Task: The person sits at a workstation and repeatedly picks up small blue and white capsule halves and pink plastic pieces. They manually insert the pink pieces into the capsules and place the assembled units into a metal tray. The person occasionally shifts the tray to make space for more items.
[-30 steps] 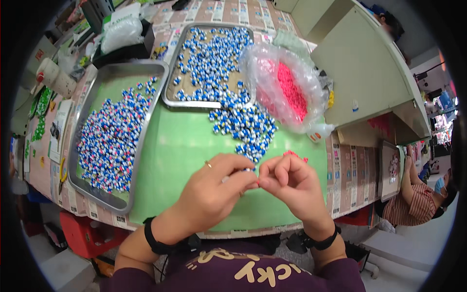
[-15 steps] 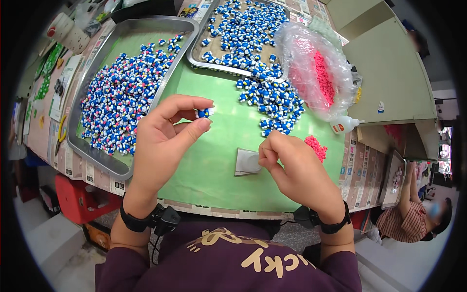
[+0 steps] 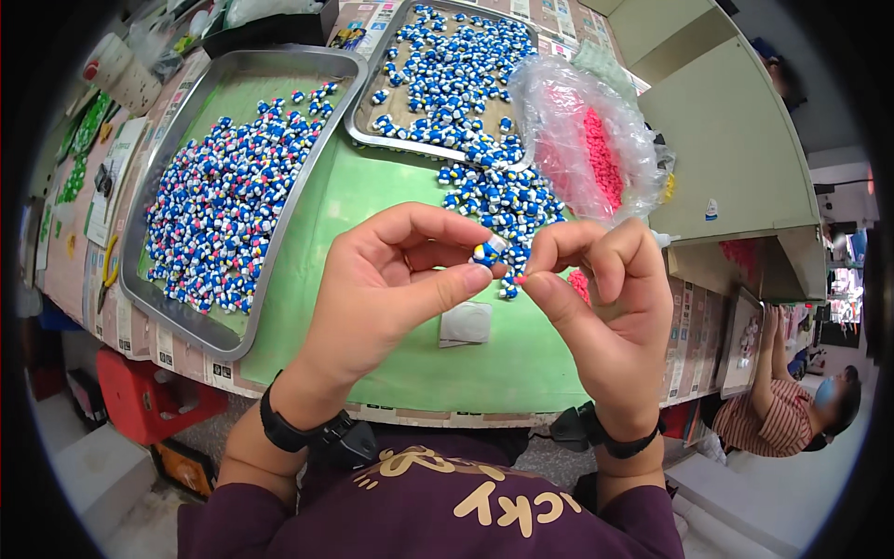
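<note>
Between your two hands, in the head view, a small blue-and-white piece (image 3: 486,252) with a touch of yellow sits at the fingertips of your left hand (image 3: 386,270), whose thumb and index finger pinch it. Just beside it, your right hand (image 3: 619,307) pinches a tiny pink piece (image 3: 520,279) between thumb and index finger, its other fingers curled. The two pieces are near each other but apart.

Below your fingertips, a pale square pad (image 3: 466,324) lies on the green mat (image 3: 410,377) that spreads beneath both your hands. Behind your right thumb you have a little heap of pink bits (image 3: 579,284), partly hidden. Just beyond your fingers lies a loose pile of blue-and-white pieces (image 3: 503,200), running up to the far metal tray (image 3: 410,147), which holds many more. To the left of your left hand, a second metal tray (image 3: 303,61) holds blue-and-white pieces, a number of them showing pink. Past your right hand stands a clear plastic bag (image 3: 551,121) of pink bits. Well beyond your left hand, yellow-handled pliers (image 3: 110,261) lie outside the tray; well out past your right hand is a co-worker (image 3: 764,419) in a striped top.
</note>
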A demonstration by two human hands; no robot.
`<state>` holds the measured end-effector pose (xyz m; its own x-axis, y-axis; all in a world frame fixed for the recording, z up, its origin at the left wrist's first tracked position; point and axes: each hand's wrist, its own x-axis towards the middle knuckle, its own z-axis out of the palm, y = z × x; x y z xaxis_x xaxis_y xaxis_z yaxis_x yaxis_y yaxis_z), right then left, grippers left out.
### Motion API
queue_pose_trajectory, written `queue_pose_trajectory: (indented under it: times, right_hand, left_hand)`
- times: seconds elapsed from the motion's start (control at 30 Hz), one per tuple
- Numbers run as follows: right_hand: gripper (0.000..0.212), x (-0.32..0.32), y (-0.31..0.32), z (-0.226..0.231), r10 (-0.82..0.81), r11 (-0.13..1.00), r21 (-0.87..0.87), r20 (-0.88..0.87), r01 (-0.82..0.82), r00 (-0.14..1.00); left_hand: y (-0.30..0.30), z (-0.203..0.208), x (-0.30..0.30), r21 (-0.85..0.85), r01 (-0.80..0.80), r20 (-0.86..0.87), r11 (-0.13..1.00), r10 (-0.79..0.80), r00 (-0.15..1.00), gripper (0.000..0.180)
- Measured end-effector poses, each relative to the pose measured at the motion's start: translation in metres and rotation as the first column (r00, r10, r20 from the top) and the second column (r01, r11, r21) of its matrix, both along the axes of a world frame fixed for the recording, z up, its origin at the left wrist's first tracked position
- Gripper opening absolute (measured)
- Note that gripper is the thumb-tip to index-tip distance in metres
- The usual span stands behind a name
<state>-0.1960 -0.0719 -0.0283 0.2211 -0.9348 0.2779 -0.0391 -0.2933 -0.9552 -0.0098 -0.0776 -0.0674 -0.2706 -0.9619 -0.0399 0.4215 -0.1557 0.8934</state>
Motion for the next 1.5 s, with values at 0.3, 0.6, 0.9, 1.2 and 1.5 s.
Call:
queue_pose_trajectory:
  times: [0.3, 0.6, 0.9, 1.2, 1.5]
  right_hand:
    - [0.030, -0.005, 0.000, -0.005, -0.046, 0.990, -0.138, -0.119, 0.030, 0.992]
    - [0.034, -0.001, 0.003, -0.013, -0.081, 0.993, -0.092, -0.092, 0.072, 0.992]
    - [0.027, -0.080, 0.001, -0.014, -0.278, 0.952, 0.063, -0.238, 0.301, 0.931]
    - [0.013, -0.108, 0.016, -0.041, -0.092, 0.969, 0.135, -0.583, 0.208, 0.807]
    - [0.010, -0.116, 0.022, -0.041, -0.124, 0.968, 0.094, -0.625, 0.232, 0.771]
  left_hand:
    - [0.006, 0.006, -0.015, -0.201, -0.037, 0.099, 0.979, 0.058, 0.993, 0.023]
    - [0.006, 0.007, -0.010, -0.533, -0.026, 0.301, 0.846, 0.218, 0.928, 0.021]
    - [-0.001, -0.015, 0.123, -0.599, -0.425, 0.427, 0.678, 0.720, 0.546, 0.015]
    - [-0.023, 0.001, 0.067, -0.630, -0.254, 0.651, 0.734, 0.678, 0.342, 0.015]
    - [-0.054, -0.041, -0.030, -0.517, 0.596, 0.823, 0.614, 0.167, 0.543, 0.015]
